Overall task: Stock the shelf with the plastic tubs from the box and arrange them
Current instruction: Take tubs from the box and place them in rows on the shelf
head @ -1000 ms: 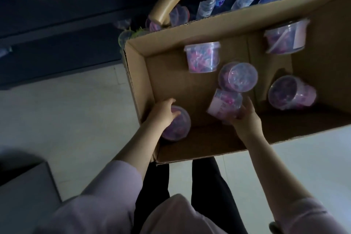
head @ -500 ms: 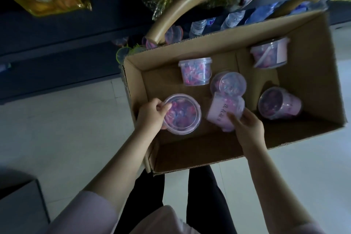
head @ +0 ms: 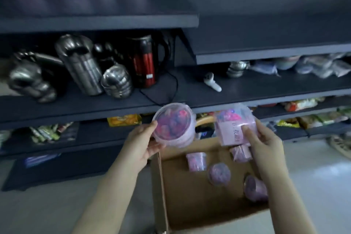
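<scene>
In the head view, one plastic tub [head: 172, 124] is gripped by the left hand [head: 144, 142] and a second tub [head: 234, 125] by the right hand [head: 264, 138], both held above the cardboard box [head: 190, 195], before the dark shelf [head: 266, 89]; seemingly four blurred tubs [head: 196, 161] are seen inside the box.

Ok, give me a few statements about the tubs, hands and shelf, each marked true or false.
1. The left hand holds the left tub, the right hand the right tub. True.
2. The box is empty. False: four loose tubs lie in it.
3. A red and black kettle stands on the shelf. True.
4. The left tub stands on the shelf. False: it is held in the air in front of it.
</scene>
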